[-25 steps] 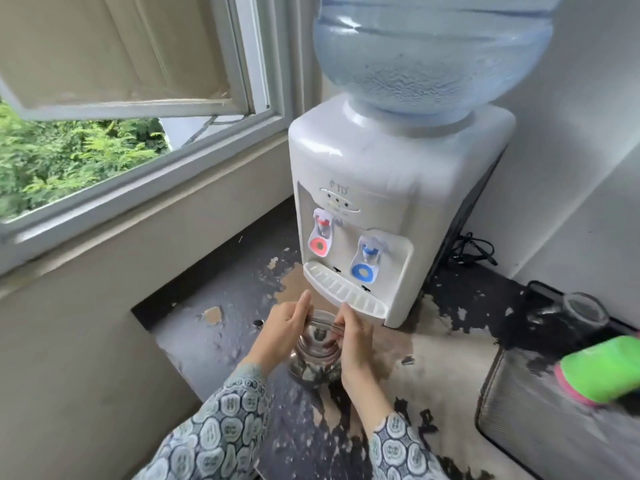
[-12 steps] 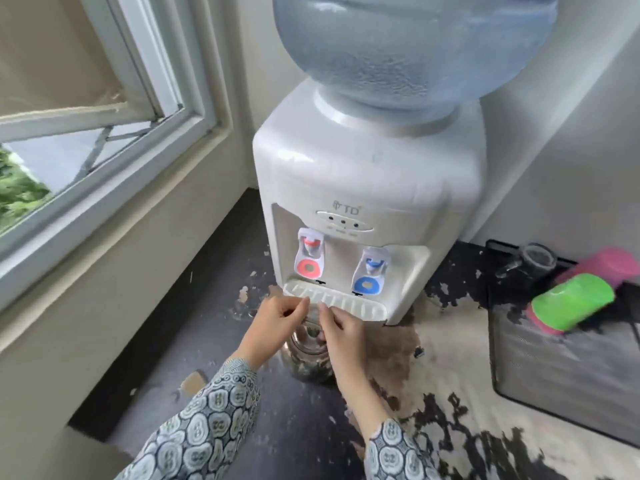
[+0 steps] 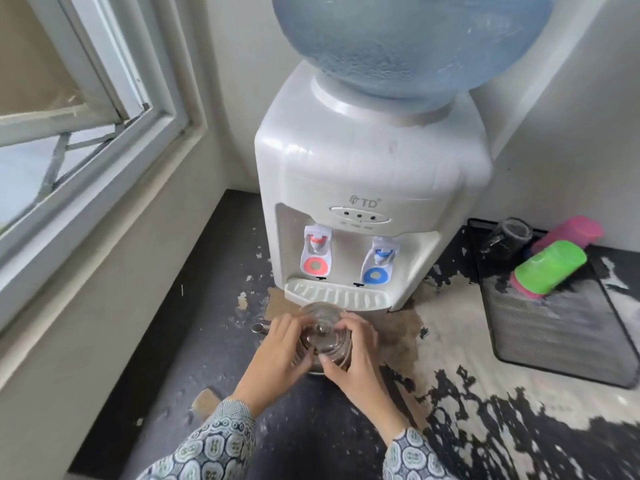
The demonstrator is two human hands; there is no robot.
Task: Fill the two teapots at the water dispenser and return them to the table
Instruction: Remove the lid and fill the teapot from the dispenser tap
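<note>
A worn worktop (image 3: 180, 341), its dark coating flaked away to pale patches, runs under a window (image 3: 86, 133) on the left. At its back stands a white water dispenser (image 3: 374, 188) carrying a large blue bottle (image 3: 408, 39). The dispenser has a red tap (image 3: 316, 252) on the left, a blue tap (image 3: 379, 261) on the right, and a ribbed drip tray (image 3: 337, 296) below them. To the right lies a black mesh tray (image 3: 554, 334) holding a green cup (image 3: 550, 266) on its side, a pink cup (image 3: 571, 232) behind it, and a dark glass mug (image 3: 509, 233).

Just in front of the drip tray, a metal teapot (image 3: 323, 336) sits low on the worktop with its lid on and its spout pointing left. The left hand (image 3: 277, 355) wraps its left side, and the right hand (image 3: 356, 355) curls around its right side, both gripping the pot. Patterned sleeves (image 3: 214, 445) cover both wrists.
</note>
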